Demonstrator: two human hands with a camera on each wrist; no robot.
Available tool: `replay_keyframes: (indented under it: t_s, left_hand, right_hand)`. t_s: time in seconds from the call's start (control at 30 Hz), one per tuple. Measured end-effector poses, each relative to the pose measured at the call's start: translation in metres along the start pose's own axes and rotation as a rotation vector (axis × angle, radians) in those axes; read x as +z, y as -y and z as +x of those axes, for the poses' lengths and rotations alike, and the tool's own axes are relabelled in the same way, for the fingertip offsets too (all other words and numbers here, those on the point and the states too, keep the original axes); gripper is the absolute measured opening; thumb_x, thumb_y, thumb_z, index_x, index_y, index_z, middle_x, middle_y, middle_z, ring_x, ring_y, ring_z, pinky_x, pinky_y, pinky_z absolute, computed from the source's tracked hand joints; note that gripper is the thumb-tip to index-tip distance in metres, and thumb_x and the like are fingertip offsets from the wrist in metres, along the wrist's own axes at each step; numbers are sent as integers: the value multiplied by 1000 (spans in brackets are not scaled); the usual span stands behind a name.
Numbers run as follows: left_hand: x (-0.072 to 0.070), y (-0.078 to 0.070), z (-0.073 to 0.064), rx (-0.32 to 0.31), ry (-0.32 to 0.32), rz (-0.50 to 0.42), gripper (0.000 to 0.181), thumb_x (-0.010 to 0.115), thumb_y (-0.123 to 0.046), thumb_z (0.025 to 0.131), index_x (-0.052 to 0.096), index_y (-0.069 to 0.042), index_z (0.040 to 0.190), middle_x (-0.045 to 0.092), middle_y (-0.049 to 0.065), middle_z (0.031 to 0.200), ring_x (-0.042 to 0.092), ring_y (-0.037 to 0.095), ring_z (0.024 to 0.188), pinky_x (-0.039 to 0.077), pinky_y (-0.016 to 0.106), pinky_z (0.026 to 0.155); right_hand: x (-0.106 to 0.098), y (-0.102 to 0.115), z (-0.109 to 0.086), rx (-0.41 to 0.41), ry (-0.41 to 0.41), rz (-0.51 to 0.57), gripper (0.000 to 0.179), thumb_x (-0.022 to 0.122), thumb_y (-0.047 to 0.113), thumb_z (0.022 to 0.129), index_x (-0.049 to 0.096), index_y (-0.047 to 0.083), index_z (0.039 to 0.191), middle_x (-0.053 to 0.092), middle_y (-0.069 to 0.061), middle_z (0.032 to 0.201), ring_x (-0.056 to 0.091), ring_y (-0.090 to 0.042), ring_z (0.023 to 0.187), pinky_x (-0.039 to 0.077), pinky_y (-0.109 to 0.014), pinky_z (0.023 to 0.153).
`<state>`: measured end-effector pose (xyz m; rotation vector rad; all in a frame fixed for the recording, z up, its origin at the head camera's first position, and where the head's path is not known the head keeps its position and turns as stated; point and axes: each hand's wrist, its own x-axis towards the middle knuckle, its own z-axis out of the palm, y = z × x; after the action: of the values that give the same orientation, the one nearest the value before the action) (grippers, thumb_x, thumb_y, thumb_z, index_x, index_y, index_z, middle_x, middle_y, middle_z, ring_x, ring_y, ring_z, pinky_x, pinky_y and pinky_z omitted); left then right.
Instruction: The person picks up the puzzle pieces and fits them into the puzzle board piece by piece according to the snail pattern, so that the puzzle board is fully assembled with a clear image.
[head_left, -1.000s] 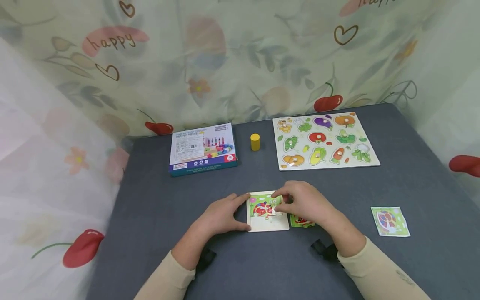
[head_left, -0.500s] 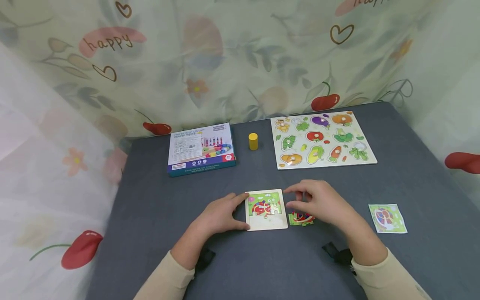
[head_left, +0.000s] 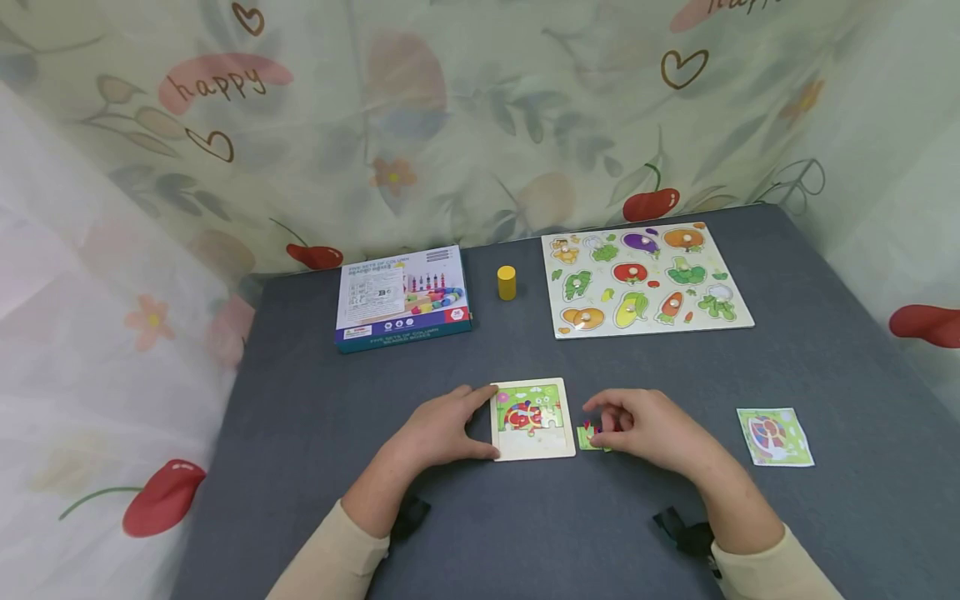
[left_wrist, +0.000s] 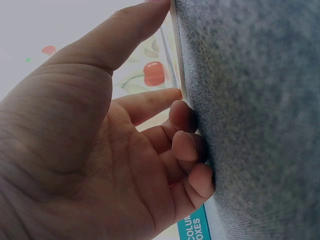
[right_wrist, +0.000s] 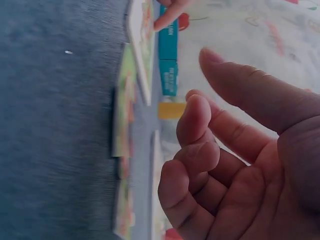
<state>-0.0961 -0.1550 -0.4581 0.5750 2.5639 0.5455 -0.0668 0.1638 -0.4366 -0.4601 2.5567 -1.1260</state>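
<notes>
My left hand (head_left: 438, 429) holds the left side of a small wooden puzzle tray (head_left: 534, 448), forefinger at the upper corner and thumb at the lower. Joined puzzle pieces (head_left: 528, 414) with a red figure on green fill the tray's upper part; bare wood shows below. Right of the tray lies a small group of loose puzzle pieces (head_left: 587, 437), partly hidden by my right hand (head_left: 651, 421). In the right wrist view these loose pieces (right_wrist: 123, 105) lie flat, and the thumb stands apart from the bent fingers with nothing between them.
A boxed bead set (head_left: 401, 300) stands at the back left, with a yellow cylinder (head_left: 507, 283) beside it. A vegetable peg board (head_left: 645, 279) lies at the back right. A square picture card (head_left: 775, 437) is on the right. A patterned curtain hangs behind.
My right hand has left the piece it was touching in the tray, moved right, then lowered over the loose pieces. The left hand stays at the tray.
</notes>
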Motion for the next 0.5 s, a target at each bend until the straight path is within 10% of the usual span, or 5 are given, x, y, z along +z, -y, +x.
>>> replay_keyframes:
  t_s: [0.5]
  left_hand:
    - [0,-1,0,-3,2,1,95,84,-54,80,42,-22,158,59,3,117,54,19,93,45,38,79]
  right_hand:
    - [21,-19,5,10,-25,-71,34,90,9,78,72,6,106,52,6,72,47,-9,61,39,-27,59]
